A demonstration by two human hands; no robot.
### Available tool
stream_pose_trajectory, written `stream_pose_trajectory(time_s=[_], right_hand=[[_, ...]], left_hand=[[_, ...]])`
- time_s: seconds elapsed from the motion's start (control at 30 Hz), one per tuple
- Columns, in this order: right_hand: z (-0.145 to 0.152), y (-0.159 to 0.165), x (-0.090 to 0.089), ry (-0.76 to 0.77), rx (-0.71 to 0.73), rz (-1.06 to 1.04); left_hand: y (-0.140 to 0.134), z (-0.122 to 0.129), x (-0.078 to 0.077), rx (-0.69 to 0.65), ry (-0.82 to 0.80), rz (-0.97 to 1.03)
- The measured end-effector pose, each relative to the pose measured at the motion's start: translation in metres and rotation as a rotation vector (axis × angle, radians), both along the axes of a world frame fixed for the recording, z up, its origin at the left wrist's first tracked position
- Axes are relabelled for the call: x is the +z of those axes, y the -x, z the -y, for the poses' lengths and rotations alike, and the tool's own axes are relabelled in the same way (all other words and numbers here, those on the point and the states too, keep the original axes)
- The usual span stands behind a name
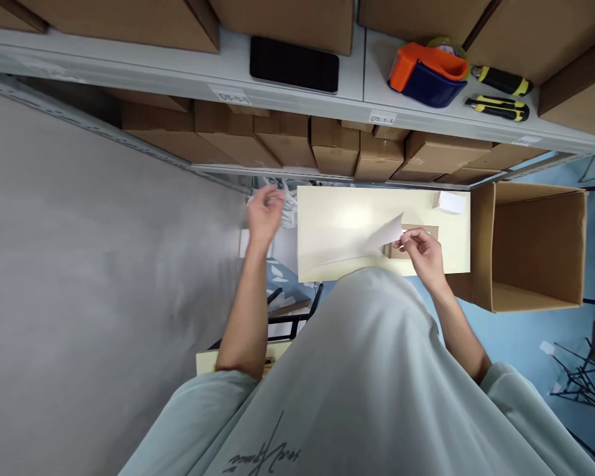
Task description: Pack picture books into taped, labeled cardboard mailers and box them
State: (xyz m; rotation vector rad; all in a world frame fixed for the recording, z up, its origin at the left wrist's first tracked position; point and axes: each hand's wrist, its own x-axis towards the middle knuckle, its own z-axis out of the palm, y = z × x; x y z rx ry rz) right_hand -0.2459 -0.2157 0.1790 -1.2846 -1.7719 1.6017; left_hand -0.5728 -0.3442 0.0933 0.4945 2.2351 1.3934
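Observation:
My right hand (421,254) pinches the corner of a thin white sheet of paper (385,233) between thumb and fingers. The sheet is lifted at this end and slopes down to the left over the cream tabletop (337,211). Beneath and behind that hand lies a small flat brown cardboard box (430,231), partly covered. My left hand (265,215) is raised past the table's left end, above white scraps and plastic bags (290,208). Its fingers are bent and smeared by motion, so whether they hold anything cannot be made out.
A small white box (449,203) sits at the table's back right. A large open carton (538,244) stands to the right. Above, a metal shelf (178,63) carries cartons, a phone (294,64), an orange-and-blue tape dispenser (429,74) and two cutters (498,107). A grey wall (104,264) is at left.

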Motion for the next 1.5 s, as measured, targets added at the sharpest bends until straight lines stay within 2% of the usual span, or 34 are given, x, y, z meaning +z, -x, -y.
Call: stream_pose_trajectory(time_s=[0.03,0.1,0.17,0.23,0.3,0.4,0.53,0.63,0.7,0.83,0.93,1.07,1.17,1.33,1.5], right_hand=[[-0.001,0.0,-0.002,0.0,-0.007,-0.001],[-0.004,-0.002,-0.005,-0.001,-0.022,-0.003],[-0.008,-0.005,-0.006,0.011,-0.037,-0.008],[-0.013,-0.011,-0.005,0.044,-0.057,-0.027],[-0.017,-0.019,-0.005,0.092,-0.085,-0.056],[-0.024,-0.033,-0.007,0.166,-0.129,-0.101],[-0.035,-0.055,-0.011,0.247,-0.159,-0.148],[-0.046,-0.075,-0.014,0.296,-0.088,-0.167],[-0.056,-0.09,-0.017,0.287,-0.045,-0.16],[-0.076,-0.12,-0.03,0.091,-0.136,0.036],[-0.09,-0.139,-0.045,0.067,-0.145,0.132],[-0.102,-0.158,-0.064,0.174,-0.059,0.072],[-0.107,-0.17,-0.076,0.241,-0.032,0.05],[-0.103,-0.189,-0.084,0.281,0.066,0.027],[-0.108,-0.194,-0.096,0.219,0.221,0.106]], left_hand=[[-0.02,-0.007,0.0,-0.071,-0.023,0.026],[-0.069,-0.017,0.005,-0.395,-0.143,0.123],[-0.117,-0.026,0.015,-0.574,-0.284,0.11],[-0.154,-0.034,0.026,-0.609,-0.355,0.018],[-0.178,-0.044,0.033,-0.593,-0.378,-0.095],[-0.196,-0.059,0.035,-0.586,-0.405,-0.213],[-0.217,-0.076,0.032,-0.614,-0.366,-0.224],[-0.238,-0.089,0.03,-0.558,-0.25,-0.126],[-0.252,-0.098,0.027,-0.447,-0.199,0.061],[-0.275,-0.116,0.023,-0.217,-0.164,0.559],[-0.29,-0.126,0.022,-0.146,-0.159,0.748],[-0.311,-0.133,0.019,-0.108,-0.148,0.83],[-0.323,-0.135,0.011,-0.087,-0.11,0.825],[-0.335,-0.131,-0.016,-0.06,-0.017,0.826],[-0.35,-0.117,-0.044,0.016,0.067,0.907]])
